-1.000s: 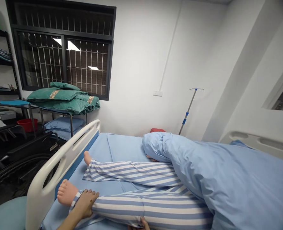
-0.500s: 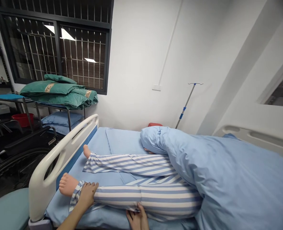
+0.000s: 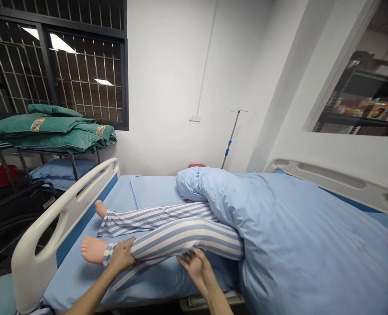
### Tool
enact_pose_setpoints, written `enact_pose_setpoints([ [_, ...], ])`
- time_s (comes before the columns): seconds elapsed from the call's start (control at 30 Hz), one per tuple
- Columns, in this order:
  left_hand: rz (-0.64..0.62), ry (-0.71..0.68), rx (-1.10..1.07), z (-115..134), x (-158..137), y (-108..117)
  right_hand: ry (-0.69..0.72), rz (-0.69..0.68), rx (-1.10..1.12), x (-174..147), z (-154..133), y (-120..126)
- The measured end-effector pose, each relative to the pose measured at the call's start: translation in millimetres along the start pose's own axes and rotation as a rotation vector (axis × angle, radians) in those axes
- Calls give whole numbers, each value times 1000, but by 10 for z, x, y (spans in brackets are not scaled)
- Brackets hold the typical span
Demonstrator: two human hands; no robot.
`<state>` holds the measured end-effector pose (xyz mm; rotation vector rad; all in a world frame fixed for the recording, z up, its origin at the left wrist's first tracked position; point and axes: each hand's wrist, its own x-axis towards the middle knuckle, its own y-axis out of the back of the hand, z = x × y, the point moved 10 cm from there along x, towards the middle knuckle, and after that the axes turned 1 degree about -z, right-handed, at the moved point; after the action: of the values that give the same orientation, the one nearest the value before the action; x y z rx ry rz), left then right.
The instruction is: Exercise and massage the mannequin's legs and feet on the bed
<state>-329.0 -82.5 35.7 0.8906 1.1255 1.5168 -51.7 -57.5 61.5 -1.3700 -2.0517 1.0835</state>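
On the bed lies what looks like a care manikin in blue-and-white striped trousers, its upper body under a blue quilt (image 3: 288, 223). Its near leg (image 3: 183, 232) is bent, with the knee raised off the sheet. My left hand (image 3: 123, 253) is wrapped round this leg just above the ankle, beside the bare near foot (image 3: 92, 250). Under the knee, my right hand (image 3: 195, 264) is closed on the leg from below, some of its fingers hidden by the trouser cloth. The far leg (image 3: 148, 218) lies straight on the light-blue sheet (image 3: 151, 188).
A white footboard (image 3: 36, 232) rises at the left and a headboard (image 3: 331, 175) at the right. Behind the bed stands an IV pole (image 3: 231, 138). Green folded bedding (image 3: 56, 129) is piled on a rack at the left, near a dark wheelchair (image 3: 19, 214).
The near leg has gone from lying flat to bent, its knee lifted by my right hand. My left hand keeps its hold near the ankle. The view has swung to the right.
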Motion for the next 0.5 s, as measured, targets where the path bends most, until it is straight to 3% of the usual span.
enact_pose_setpoints([
  [0.1,42,-37,-108,402,92,45,56,-91,-76,1,-427,-254],
  [0.2,19,-26,-202,652,143,-140,65,-134,-185,-12,-664,-375],
  [0.33,-23,-18,-238,752,143,-442,-4,-116,-290,-20,-648,-344],
  [0.5,-17,-57,-254,751,139,-447,23,-77,-321,9,-599,-292],
])
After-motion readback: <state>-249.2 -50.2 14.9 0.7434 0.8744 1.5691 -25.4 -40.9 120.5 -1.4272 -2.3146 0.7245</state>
